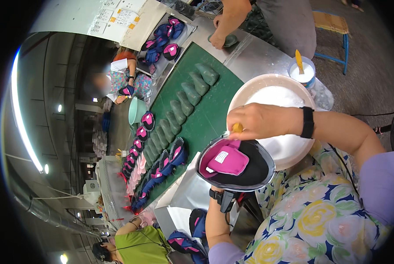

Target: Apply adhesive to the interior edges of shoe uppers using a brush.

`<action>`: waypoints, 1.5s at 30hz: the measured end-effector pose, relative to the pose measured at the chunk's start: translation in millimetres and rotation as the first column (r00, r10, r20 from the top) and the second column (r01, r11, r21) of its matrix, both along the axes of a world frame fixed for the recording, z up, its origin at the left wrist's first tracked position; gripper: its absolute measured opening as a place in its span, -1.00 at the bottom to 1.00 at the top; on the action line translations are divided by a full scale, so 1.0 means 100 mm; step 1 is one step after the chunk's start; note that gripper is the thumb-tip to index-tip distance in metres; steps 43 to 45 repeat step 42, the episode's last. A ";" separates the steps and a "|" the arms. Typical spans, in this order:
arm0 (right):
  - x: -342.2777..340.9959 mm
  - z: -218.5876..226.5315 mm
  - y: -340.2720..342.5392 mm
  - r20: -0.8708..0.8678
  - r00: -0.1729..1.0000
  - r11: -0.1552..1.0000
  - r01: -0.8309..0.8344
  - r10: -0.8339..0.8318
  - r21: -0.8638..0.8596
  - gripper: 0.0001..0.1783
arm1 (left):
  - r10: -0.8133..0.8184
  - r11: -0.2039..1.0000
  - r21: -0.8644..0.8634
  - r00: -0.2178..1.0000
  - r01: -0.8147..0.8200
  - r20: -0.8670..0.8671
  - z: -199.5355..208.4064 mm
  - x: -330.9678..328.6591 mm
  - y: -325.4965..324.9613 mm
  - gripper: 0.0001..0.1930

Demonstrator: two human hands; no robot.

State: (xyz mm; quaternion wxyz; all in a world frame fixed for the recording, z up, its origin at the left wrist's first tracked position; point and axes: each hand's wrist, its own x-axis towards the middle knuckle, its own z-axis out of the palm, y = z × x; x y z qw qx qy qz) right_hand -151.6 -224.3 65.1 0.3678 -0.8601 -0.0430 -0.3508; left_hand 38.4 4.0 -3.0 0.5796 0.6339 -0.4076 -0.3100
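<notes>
A shoe upper (259,169), black and grey with a bright pink lining and a white label, is held opening up over my lap. My left hand is hidden beneath it; only the strapped left wrist (219,198) shows below. Over the rim of the upper, my right hand (254,121) is closed round a brush with a yellow handle (237,127); its bristle end is mostly hidden. Just behind my right forearm stands a large pale basin (238,94) of white liquid, partly covered by that arm.
A small tub (309,81) holds white liquid and a yellow-handled brush. Rows of green shoe lasts (190,93) and blue-pink uppers (161,163) line a green belt (214,103). More uppers (188,242) lie near my left arm. Co-workers sit around; a co-worker's hand (216,40) touches a dark green piece.
</notes>
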 end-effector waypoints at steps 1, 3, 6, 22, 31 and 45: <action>-0.04 0.03 -0.04 -0.062 0.998 0.999 0.001 0.002 0.043 -0.69 | -0.002 1.000 0.000 1.000 0.002 -0.026 0.01 0.02 0.02 -0.29; -0.15 0.11 -0.12 -0.158 0.987 0.992 -0.002 0.022 0.124 -0.70 | 0.002 1.000 -0.016 0.997 -0.003 -0.079 0.05 0.08 0.04 -0.28; -0.20 0.20 -0.13 -0.306 0.951 0.980 0.014 0.048 0.198 -0.72 | 0.025 0.998 -0.055 0.983 -0.035 -0.180 0.14 0.12 0.04 -0.28; -0.44 0.16 -0.12 -0.147 0.970 0.918 0.232 -0.194 0.321 -0.85 | 0.391 0.920 0.064 0.899 -0.386 -0.200 -0.58 1.61 0.28 -0.71; -0.47 -0.04 -0.12 -0.354 0.910 0.899 0.328 -0.218 0.290 -0.88 | 0.532 0.838 0.083 0.772 -0.540 -0.348 -1.15 2.68 -0.14 -0.49; -0.33 -0.31 -0.16 -0.471 0.879 0.929 0.230 -0.071 0.291 -0.91 | 0.028 0.149 0.640 0.650 -0.754 0.759 -0.50 2.46 2.95 -0.18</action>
